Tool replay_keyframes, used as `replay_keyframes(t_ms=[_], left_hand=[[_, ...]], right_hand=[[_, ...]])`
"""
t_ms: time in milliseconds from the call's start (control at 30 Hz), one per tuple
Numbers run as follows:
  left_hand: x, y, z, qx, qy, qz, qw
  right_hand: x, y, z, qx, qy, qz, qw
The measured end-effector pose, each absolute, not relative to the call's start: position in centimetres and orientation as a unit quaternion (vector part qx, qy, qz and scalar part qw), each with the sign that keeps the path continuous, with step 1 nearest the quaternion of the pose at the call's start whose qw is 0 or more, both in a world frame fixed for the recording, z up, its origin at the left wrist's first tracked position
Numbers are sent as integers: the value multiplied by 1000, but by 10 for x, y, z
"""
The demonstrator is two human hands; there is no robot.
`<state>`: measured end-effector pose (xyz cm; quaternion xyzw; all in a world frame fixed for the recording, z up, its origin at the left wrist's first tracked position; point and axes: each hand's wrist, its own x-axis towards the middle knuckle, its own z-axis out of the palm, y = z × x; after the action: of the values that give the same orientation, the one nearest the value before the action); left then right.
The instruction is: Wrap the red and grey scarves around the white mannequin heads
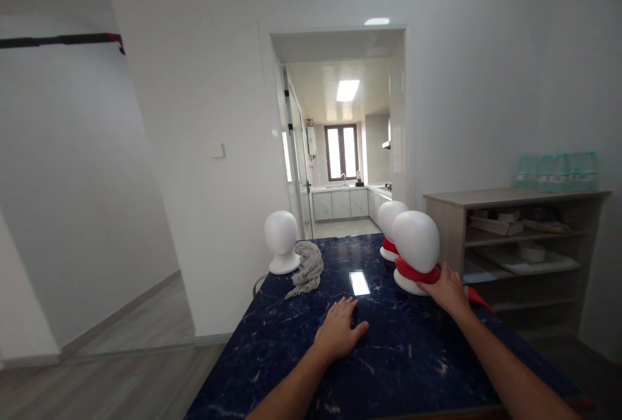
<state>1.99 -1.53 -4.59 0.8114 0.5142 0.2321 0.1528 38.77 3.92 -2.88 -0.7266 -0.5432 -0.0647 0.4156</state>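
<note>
Near the table's right side stands a white foam mannequin head (416,238) with a red scarf (413,271) wound around its neck. My right hand (448,289) closes on that scarf beside the neck, and a red end trails out to the right behind my wrist. Over the middle of the table, my left hand (339,330) has its fingers stretched out and the thumb apart, with nothing in it. Partly hidden behind the near head is a second white head (391,215), also with red cloth around its neck. At the far left, a third head (280,232) stands bare-necked beside a crumpled grey scarf (309,266).
The dark blue marbled table (286,349) stretches ahead toward a doorway into a kitchen. A wooden shelf unit (444,219) stands beyond its right side, holding trays and boxes, with several wrapped bottles (556,172) on top. A white wall (218,225) rises at left.
</note>
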Motion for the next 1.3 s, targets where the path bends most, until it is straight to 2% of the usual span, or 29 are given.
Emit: replay_keyframes(t_ms=[167,267,367,500,567,800,933,1300], left_hand=[[20,-13,-46,814,513,225,152],[19,-14,-43,815,505,235,157],[17,-12,-38,793,502,290,187],[3,4,-29,710,560,382,192],[-17,21,-22,671,601,401,167],[-135,88,3,475,764,434,47],[-187,127,5,444,790,420,40],[-209,234,-6,485,715,500,60]], right_hand=[[373,-3,-25,-667,-477,-163,549],[333,-20,-9,-581,-556,-141,577],[284,-22,5,-529,-667,-78,519],[238,-6,0,-521,-783,38,337],[225,3,-11,-529,-798,62,283],[206,14,-36,-548,-784,30,291],[206,16,-36,-570,-767,31,293],[210,27,-40,-607,-736,41,297]])
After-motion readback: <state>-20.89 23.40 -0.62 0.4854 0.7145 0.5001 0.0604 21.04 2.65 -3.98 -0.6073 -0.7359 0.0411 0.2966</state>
